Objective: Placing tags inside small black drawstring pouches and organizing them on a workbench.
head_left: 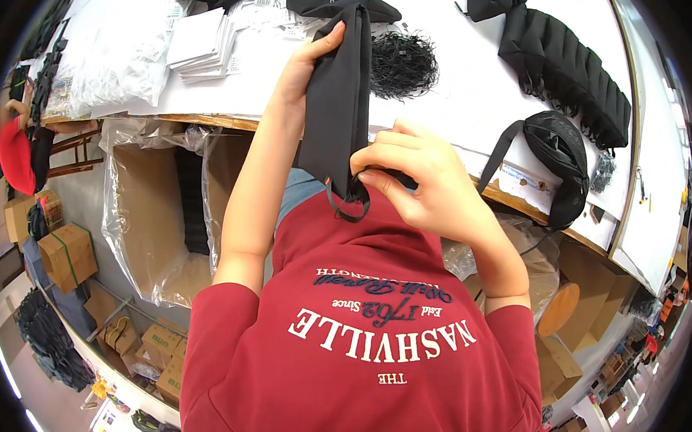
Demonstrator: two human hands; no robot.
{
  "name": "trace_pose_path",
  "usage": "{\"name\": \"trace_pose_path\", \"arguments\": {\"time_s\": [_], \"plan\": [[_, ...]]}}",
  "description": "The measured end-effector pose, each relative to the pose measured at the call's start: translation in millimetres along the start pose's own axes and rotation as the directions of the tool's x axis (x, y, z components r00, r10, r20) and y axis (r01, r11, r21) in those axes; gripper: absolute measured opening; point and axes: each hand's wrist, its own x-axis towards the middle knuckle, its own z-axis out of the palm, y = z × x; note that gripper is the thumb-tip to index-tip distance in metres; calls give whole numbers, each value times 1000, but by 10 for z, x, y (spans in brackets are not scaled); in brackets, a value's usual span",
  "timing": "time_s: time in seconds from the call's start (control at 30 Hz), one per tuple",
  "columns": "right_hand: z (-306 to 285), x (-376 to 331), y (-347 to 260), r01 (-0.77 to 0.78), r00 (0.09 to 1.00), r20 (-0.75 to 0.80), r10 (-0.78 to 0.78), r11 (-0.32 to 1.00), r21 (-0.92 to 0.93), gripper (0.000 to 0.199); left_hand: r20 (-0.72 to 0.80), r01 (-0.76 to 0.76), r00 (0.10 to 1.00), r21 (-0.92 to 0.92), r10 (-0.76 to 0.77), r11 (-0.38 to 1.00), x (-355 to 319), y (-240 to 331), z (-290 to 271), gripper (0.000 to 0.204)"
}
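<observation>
A long, flat black fabric pouch (329, 125) is held upright in front of me, over the table's near edge. My left hand (305, 61) grips its far end, thumb lying along the face. At the near end, the fingers of my right hand (419, 173) pinch the pouch's side edge, where a dark strip runs along it; the exact spot under the fingertips is hidden. A black strap loop (348, 214) and a small orange tab (328, 181) hang at that near corner. Just beyond the pouch, a tangled pile of thin black cords (403, 65) lies on the white table.
Stacked white cards (201, 42) and clear plastic bags (120, 52) are on the left. Another black pouch (342, 0) lies at the back. To the right are a row of black pouches (565, 67) and a black strapped bag (557, 145). A plastic-lined carton (147, 205) stands below.
</observation>
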Motion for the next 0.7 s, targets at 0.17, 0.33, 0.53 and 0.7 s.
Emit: {"name": "trace_pose_path", "arguments": {"time_s": [0.17,0.33,0.53,0.7], "plan": [[48,-21,23,7,1000,-19,-8,1000,-18,13,-14,-58,998,99,60,993,45,40,4,24],[-4,-73,25,-34,999,28,36,998,-59,12,-12,-112,993,185,116,976,51,-33,-34,23],[-239,-1,44,-82,972,-232,36,978,-194,9,302,-305,927,259,223,916,-27,73,3,21],[34,-14,39,21,995,-96,-34,990,-139,11,-19,-375,882,578,471,725,11,-132,133,32]]}}
